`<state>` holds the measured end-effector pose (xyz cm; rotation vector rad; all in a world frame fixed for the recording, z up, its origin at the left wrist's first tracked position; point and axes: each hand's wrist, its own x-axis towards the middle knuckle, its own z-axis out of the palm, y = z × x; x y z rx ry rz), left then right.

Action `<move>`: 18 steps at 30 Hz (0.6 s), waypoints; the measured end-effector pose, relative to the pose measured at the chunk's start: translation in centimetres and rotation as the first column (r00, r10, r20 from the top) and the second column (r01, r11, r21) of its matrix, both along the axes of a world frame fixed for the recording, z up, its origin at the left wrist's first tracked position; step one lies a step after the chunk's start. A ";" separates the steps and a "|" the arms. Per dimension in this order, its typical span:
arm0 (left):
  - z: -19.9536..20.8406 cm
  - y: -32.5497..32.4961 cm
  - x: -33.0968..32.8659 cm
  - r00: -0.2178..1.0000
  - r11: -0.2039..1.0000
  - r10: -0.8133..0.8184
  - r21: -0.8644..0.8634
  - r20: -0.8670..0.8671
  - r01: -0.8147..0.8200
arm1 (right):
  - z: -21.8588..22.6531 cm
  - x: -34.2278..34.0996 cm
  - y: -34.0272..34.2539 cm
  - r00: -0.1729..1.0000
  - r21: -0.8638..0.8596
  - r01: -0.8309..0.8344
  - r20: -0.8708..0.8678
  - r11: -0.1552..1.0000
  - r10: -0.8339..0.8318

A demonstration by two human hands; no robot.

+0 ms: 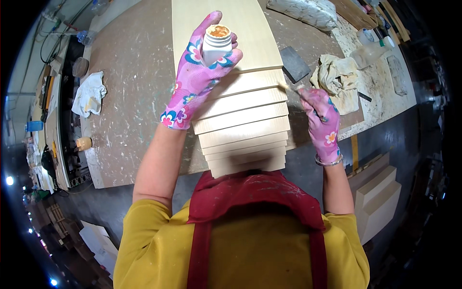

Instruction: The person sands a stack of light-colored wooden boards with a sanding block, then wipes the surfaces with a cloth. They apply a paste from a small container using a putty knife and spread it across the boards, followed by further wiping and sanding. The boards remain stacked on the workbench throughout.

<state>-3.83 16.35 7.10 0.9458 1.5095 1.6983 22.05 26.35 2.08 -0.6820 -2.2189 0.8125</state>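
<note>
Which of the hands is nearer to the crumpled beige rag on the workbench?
Right. The right hand, holding a small brush, is just beside and below the crumpled beige rag. The left hand holds a white bottle across the stacked boards, well away from it.

- Small white plastic bottle (216, 45): open mouth upward, brownish residue around the rim, held upright over the stacked boards.
- Translucent plastic bottle (371, 48): lying on the bench at the far right, beside the crumpled rag; a green patch near its neck.
- Grey-white filled sack (303, 11): lying on the bench at the far edge, top centre-right.
- Labels, signs, screens: none discernible.
</note>
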 end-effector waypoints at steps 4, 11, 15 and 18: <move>-1.6 0.5 -0.7 0.996 0.992 -0.057 0.115 0.071 0.048 | 0.0 0.3 -0.3 0.996 -0.234 -0.087 -0.045 0.968 0.078; -1.4 0.5 -0.5 0.996 0.988 -0.067 0.141 0.056 0.059 | 0.4 0.0 -0.5 0.996 -0.237 -0.085 -0.048 0.968 0.075; -1.5 0.4 -0.9 0.997 0.996 -0.006 0.085 -0.077 0.013 | 2.8 1.3 -1.0 0.999 -0.601 0.032 0.042 0.799 -0.008; -1.2 0.2 -0.4 0.998 0.996 -0.010 0.088 -0.061 0.015 | 2.2 1.9 -0.7 0.987 -0.606 0.098 -0.043 0.789 -0.156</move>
